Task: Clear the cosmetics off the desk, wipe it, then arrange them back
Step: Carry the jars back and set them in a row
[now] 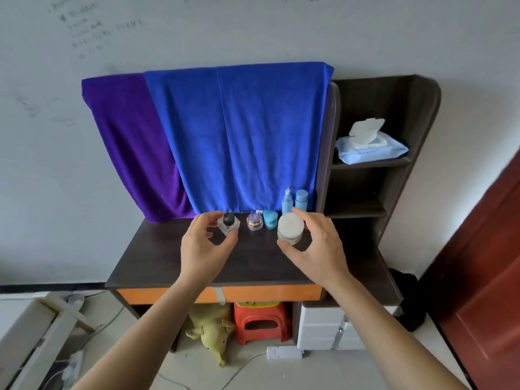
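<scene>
The right hand [318, 249] gripped the white-lidded jar [291, 230], thumb in front and fingers curled behind, toward the back of the desk [157, 257]. The left hand [201, 246] curved in a half-open C about the clear square bottle [228, 225]; whether it touched, I could not tell.

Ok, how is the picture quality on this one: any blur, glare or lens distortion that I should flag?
Head view: the light is soft and even, with no glare on the dark desk. Head view: wide-angle bending leans the shelf unit and the door inward. Head view: the frame is slightly soft overall, so the wall writing is unreadable and the white jar lacks crisp edges.
</scene>
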